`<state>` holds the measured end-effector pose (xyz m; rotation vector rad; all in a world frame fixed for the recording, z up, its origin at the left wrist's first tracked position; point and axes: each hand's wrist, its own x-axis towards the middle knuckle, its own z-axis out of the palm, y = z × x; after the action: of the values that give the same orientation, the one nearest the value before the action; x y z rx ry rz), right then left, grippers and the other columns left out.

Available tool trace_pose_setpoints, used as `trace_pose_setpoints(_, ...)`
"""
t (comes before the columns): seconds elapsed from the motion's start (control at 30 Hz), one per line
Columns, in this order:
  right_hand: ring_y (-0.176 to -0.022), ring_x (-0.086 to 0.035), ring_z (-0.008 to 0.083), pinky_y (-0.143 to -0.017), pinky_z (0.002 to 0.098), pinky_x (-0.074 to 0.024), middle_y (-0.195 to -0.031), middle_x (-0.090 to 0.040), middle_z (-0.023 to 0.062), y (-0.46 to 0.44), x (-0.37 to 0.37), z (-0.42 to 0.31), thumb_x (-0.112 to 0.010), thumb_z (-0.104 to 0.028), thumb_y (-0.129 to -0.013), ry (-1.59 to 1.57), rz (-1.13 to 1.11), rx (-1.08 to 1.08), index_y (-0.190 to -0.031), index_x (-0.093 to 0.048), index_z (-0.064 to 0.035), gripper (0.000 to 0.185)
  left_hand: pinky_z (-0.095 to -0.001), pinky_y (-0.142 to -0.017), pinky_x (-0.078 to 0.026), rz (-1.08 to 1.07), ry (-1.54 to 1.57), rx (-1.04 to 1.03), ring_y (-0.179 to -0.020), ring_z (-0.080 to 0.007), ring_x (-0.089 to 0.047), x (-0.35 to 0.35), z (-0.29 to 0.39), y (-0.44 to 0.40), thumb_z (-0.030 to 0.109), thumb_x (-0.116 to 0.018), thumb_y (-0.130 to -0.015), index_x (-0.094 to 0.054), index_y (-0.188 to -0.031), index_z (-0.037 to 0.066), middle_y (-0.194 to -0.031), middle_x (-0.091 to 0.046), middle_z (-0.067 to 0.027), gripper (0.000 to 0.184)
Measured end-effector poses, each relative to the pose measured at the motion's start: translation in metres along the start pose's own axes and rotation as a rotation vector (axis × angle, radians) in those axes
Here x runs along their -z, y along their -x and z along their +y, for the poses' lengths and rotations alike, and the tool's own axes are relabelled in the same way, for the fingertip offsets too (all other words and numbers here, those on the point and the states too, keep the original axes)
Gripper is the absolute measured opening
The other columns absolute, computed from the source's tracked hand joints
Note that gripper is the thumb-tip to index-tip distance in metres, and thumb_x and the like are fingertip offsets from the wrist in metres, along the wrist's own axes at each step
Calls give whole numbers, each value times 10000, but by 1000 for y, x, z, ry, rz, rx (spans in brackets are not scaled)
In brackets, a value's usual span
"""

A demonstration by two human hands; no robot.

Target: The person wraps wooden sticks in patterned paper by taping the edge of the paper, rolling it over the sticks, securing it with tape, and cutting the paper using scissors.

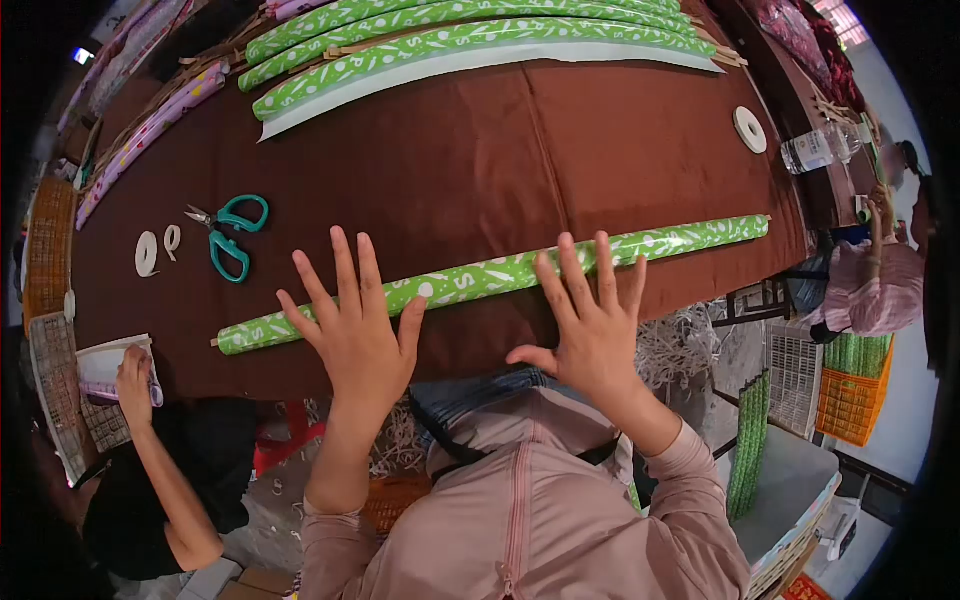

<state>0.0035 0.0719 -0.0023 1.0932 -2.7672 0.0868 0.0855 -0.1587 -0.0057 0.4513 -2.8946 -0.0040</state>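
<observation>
A green roll of patterned wrapping paper (480,278) lies slantwise across the brown table, its right end farther from me. My left hand (362,335) is spread over the left half of the roll, fingers stretched out past it. Over the right half, my right hand (597,325) has its fingers apart, with the tips on or just above the paper. Neither hand grips anything; whether the palms press on the roll I cannot tell. Left of my left hand are scissors (230,235) with teal handles, blades apart, and two white tape rolls (147,254).
Several green rolls (480,45) lie along the far edge, one with a loose white flap. Another white tape roll (750,130) and a plastic bottle (825,148) are at the right. A co-worker's hand (135,385) touches purple paper at left. Another person (870,280) is at right.
</observation>
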Motion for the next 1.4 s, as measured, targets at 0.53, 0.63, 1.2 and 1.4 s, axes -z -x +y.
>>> trace_pose_setpoints(0.53,-1445,-292,359,-1170,528,-130,-1518,-401,136,-37,-4,-19,-629,-200,-927,-571,222,-219,-1403,-496,-50,517,-669,-1110,-29,-19,-3,18,-1463,-473,-105,2,2,2,506,-485,-967,-330,-1509,59,-1602,-224,-140,719)
trace_pose_setpoints(0.63,-1464,-254,346,-1175,535,-70,-1532,-388,106,-37,-6,-23,-632,-208,-929,-481,184,-213,-1403,-504,-79,508,-669,-1110,-30,-19,-3,18,-1462,-472,-114,1,2,3,510,-490,-963,-332,-1509,62,-1602,-226,-137,724)
trace_pose_setpoints(1.2,-1486,-175,363,-1171,545,-115,-1590,-264,142,-35,12,-13,-676,-10,-832,-698,132,-222,-1473,-405,-91,700,-680,-1106,-47,24,-3,12,-1459,-473,-134,-2,2,5,508,-527,-945,-349,-1504,69,-1600,-232,-140,733)
trace_pose_setpoints(1.4,-1483,-191,357,-1168,538,-133,-1578,-287,147,-34,19,-9,-675,-50,-851,-729,150,-191,-1486,-366,-69,706,-681,-1105,-38,9,11,34,-1460,-475,-122,1,3,3,494,-539,-943,-354,-1497,61,-1598,-232,-146,728)
